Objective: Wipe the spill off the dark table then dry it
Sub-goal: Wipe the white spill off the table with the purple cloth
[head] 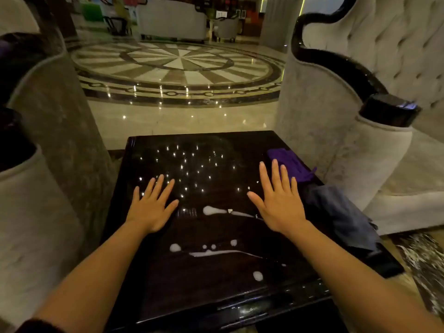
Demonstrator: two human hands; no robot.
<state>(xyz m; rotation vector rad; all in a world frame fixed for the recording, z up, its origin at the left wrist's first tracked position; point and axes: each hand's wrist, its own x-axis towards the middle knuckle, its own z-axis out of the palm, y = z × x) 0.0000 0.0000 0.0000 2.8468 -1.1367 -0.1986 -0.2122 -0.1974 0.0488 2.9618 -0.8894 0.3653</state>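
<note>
A glossy dark table (168, 284) fills the lower middle of the head view. White spill streaks and drops lie on it: one streak (213, 210) between my hands and another patch (211, 253) nearer to me. My left hand (151, 207) is spread flat over the table's left half, holding nothing. My right hand (278, 200) is spread flat over the right half, also holding nothing. A purple cloth (293, 164) lies at the table's far right edge, just beyond my right fingertips. A grey-blue cloth (341, 217) lies on the right edge beside my right wrist.
Pale upholstered armchairs with dark trim stand close on the left (48, 140) and the right (348, 116) of the table. Beyond the table stretches a polished marble floor (177, 68) with a round pattern. Ceiling lights reflect as bright dots on the tabletop.
</note>
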